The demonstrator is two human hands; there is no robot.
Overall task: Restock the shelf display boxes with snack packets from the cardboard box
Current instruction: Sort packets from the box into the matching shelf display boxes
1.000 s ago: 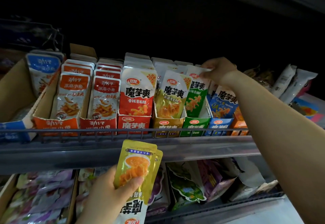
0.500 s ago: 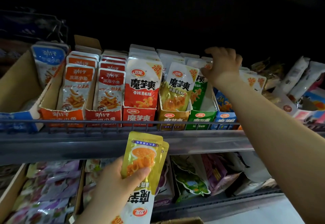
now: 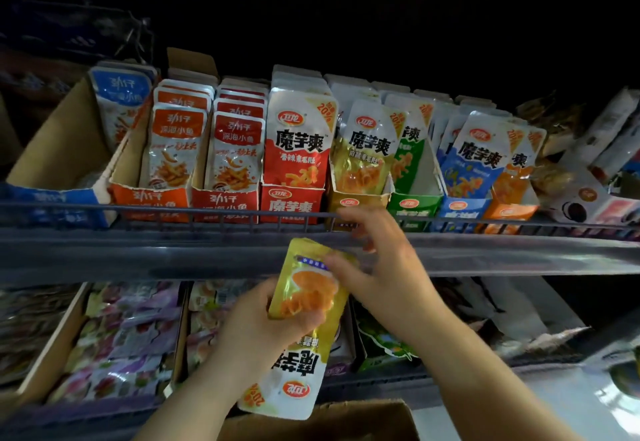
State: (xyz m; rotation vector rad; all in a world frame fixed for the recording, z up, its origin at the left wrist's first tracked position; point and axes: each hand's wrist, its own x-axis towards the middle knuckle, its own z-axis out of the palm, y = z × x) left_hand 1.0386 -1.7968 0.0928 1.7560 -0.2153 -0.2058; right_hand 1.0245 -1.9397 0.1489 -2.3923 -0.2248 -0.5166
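Yellow packets [image 3: 304, 305] with orange food print and white ends are seen. On the shelf, display boxes are lined up in blue [image 3: 52, 203], orange [image 3: 149, 200], red [image 3: 291, 205], yellow [image 3: 349, 201], green [image 3: 412, 207], each matched by white-topped packets with black lettering.

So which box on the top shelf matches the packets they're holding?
The yellow box, between the red and green ones; its packets are yellow like the held packets.

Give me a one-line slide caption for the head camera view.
Left hand holds upside-down yellow packets below the snack shelf; right hand reaches for them.
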